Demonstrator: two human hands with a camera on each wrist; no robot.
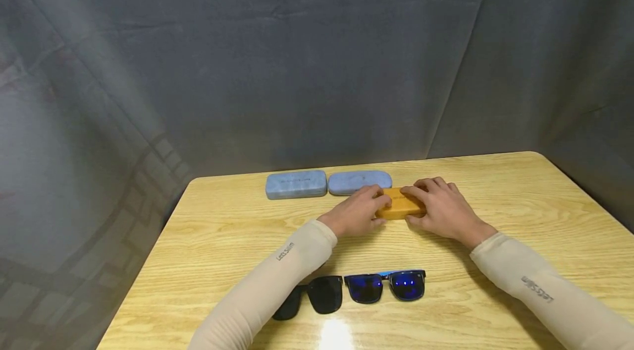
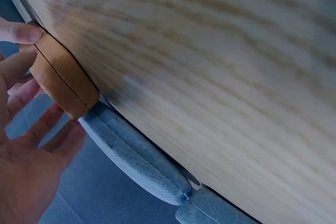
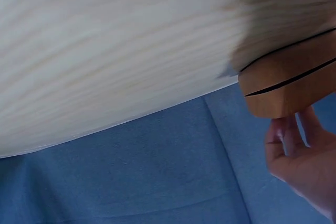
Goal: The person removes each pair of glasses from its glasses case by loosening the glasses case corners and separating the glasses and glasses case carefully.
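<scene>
An orange glasses case point(image 1: 398, 204) lies on the table between both hands. My left hand point(image 1: 358, 212) holds its left end, thumb low at the near side and fingers over the top. At the other end my right hand point(image 1: 442, 208) grips the case, thumb at the near edge and fingers bent over the lid. A dark seam runs along the side of the case point(image 3: 289, 80) in the right wrist view. Directly behind the left hand sits a rounded blue glasses case point(image 1: 359, 179), partly covered by its fingers.
Another blue glasses case point(image 1: 296, 184), boxier, stands left of the rounded one. Nearer me lie black sunglasses point(image 1: 324, 295), partly under the left sleeve, and sunglasses with blue lenses point(image 1: 407, 285). A grey curtain point(image 1: 317, 64) hangs behind the wooden table point(image 1: 223, 240).
</scene>
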